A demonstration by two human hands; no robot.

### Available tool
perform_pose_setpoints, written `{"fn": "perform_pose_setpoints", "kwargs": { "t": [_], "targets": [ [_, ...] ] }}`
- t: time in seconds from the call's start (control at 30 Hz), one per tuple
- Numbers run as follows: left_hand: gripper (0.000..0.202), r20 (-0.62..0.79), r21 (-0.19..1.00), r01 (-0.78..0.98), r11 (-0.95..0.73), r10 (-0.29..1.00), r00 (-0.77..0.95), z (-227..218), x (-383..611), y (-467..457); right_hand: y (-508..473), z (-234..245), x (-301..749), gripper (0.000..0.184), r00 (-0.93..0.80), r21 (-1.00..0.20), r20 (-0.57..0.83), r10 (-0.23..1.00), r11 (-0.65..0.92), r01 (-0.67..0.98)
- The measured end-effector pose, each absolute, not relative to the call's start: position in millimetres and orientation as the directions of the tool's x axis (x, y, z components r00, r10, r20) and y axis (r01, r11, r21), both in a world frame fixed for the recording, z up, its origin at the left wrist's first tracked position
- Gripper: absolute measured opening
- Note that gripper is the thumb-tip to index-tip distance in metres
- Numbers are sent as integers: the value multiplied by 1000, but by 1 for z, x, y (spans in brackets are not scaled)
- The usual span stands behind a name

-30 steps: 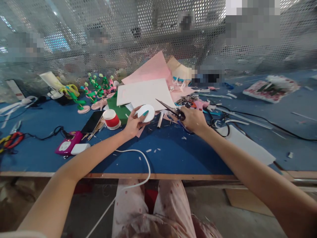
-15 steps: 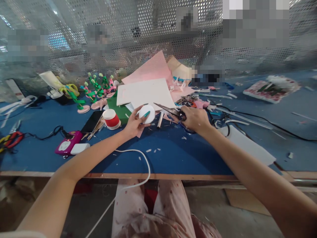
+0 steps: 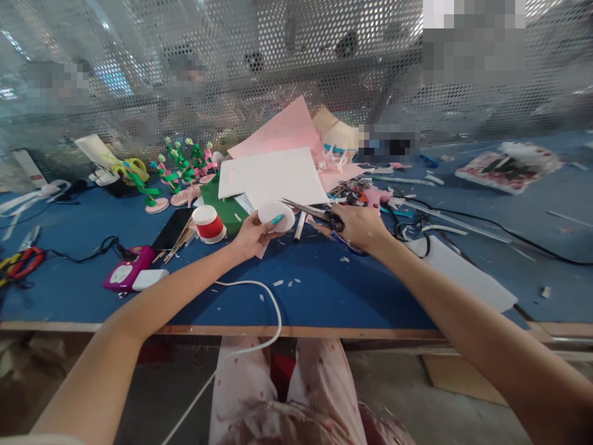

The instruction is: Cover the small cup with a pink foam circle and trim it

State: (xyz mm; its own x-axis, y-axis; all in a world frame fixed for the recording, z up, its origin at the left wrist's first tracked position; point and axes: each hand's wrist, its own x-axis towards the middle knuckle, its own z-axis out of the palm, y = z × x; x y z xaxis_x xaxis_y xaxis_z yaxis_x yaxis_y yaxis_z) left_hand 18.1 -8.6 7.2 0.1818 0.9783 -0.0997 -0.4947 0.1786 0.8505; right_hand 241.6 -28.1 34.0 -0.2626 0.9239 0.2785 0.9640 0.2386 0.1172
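My left hand (image 3: 250, 233) pinches a round white foam disc (image 3: 276, 215) above the blue table (image 3: 315, 290); a teal fingernail lies across its lower edge. My right hand (image 3: 359, 225) grips the handles of a pair of scissors (image 3: 315, 213). The blades are parted and their tips point left, touching the disc's right edge. Both hands hover over the middle of the table, in front of a white foam sheet (image 3: 271, 174) and a pink sheet (image 3: 282, 131).
A red and white tape roll (image 3: 209, 223), a phone (image 3: 173, 227), a magenta device (image 3: 126, 269), small green and pink figures (image 3: 178, 170) and red pliers (image 3: 21, 259) lie left. Black cables (image 3: 463, 216) and a white foam piece (image 3: 463, 272) lie right. A white cord (image 3: 259, 309) hangs over the edge.
The scissors have swung down and left until their tips meet the disc. My left hand has tilted the disc flatter and shifted it slightly right.
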Motion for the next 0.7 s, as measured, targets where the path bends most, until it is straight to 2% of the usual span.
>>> {"fn": "perform_pose_setpoints", "kwargs": {
  "t": [0.2, 0.47, 0.7],
  "targets": [
    [31, -115, 837, -516, 182, 981, 158, 7, 20, -9, -31, 37, 238, 48, -285, 123, 202, 937, 265, 956],
    [29, -116, 828, -525, 198, 976, 185, 9, 21, -10, -33, 37, 235, 56, -311, 145, 232, 922, 283, 948],
    [31, -121, 820, -536, 201, 976, 181, 7, 21, -10, -35, 37, 233, 56, -311, 154, 199, 929, 284, 946]
  ]
}}
